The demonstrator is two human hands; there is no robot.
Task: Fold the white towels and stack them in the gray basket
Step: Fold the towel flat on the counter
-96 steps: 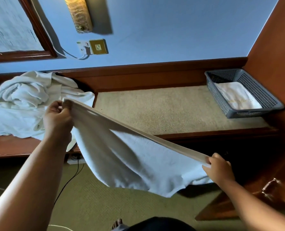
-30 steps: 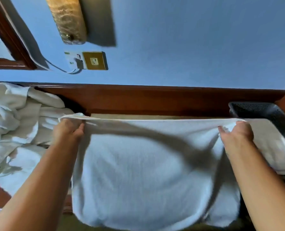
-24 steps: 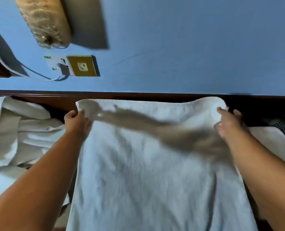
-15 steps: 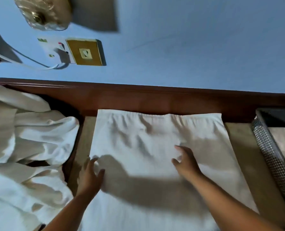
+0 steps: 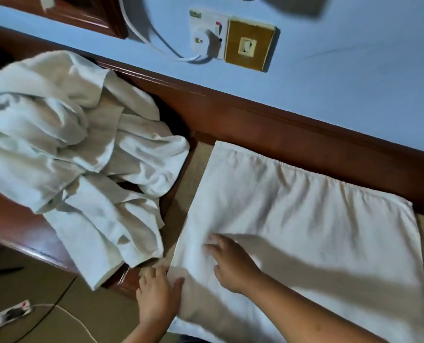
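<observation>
Head view. White towel [image 5: 305, 219] lies spread flat on the beige ledge [image 5: 181, 206], right of centre. Right hand [image 5: 233, 264] presses on it, fingers extended. Left hand [image 5: 157, 297] meets its near-left edge, thumb on the cloth; whether it is grasping cannot be told. Crumpled towel pile [image 5: 77, 149] lies just beside, at left. Wall socket [image 5: 207, 37] is far, above; power strip [image 5: 6, 315] lies on the floor, near left.

Up top, a pale blue wall [image 5: 330, 82], with a white socket [image 5: 207, 37] and a brass-coloured switch plate [image 5: 249, 47] side by side. A white cable [image 5: 141, 30] loops away from the socket, past a dark wooden frame [image 5: 82, 13]. Below runs a reddish wooden rail [image 5: 280, 134] along a beige padded ledge [image 5: 188, 184]. Down left there's olive floor [image 5: 45, 293], and a power strip [image 5: 6, 315] lying on it.
</observation>
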